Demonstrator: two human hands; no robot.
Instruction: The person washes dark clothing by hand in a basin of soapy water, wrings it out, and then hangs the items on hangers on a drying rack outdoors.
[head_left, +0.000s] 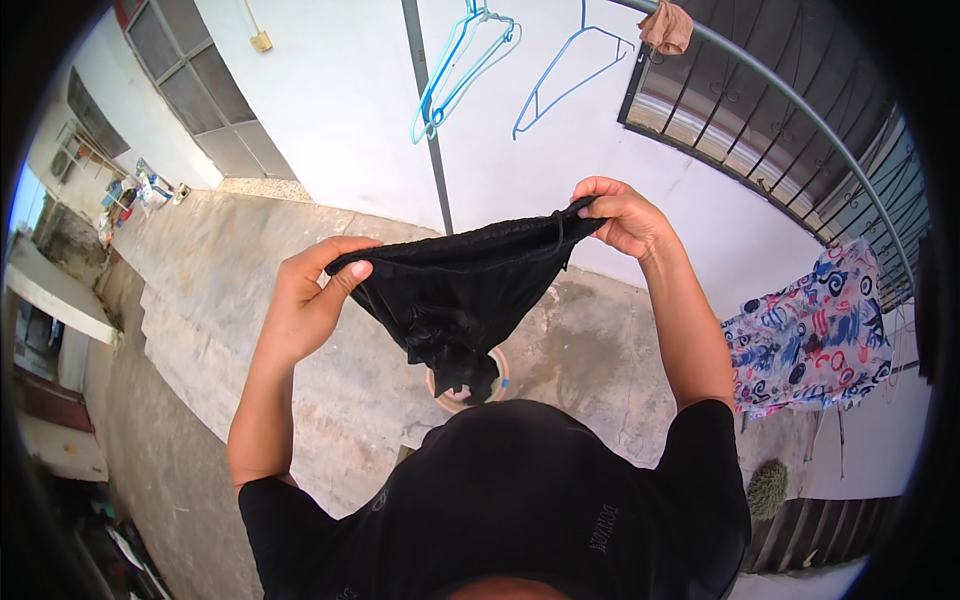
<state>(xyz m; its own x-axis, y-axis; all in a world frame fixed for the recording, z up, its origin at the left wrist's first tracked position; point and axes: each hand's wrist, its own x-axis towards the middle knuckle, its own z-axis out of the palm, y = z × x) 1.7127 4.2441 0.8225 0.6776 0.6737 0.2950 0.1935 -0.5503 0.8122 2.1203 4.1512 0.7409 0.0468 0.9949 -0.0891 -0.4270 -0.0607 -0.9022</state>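
A black garment (465, 277) with a gathered elastic waistband hangs stretched between both hands in front of my chest. My left hand (311, 292) pinches the left end of the waistband, thumb on the near side. At the other end, my right hand (622, 217) grips the band and is raised somewhat higher. A thin dark cord loops near the right end. The cloth narrows downward into a crumpled bunch, which overlaps a round basin (501, 360) in the view. Whether the cloth touches the basin I cannot tell.
Light-blue plastic hangers (442, 82) and a single blue hanger (536, 94) hang ahead. A curved metal rail (795, 97) carries a tan cloth (666, 30). Patterned fabric (817, 337) hangs at right. A metal pole (431, 142) stands before the white wall. Bags (150, 187) lie far left.
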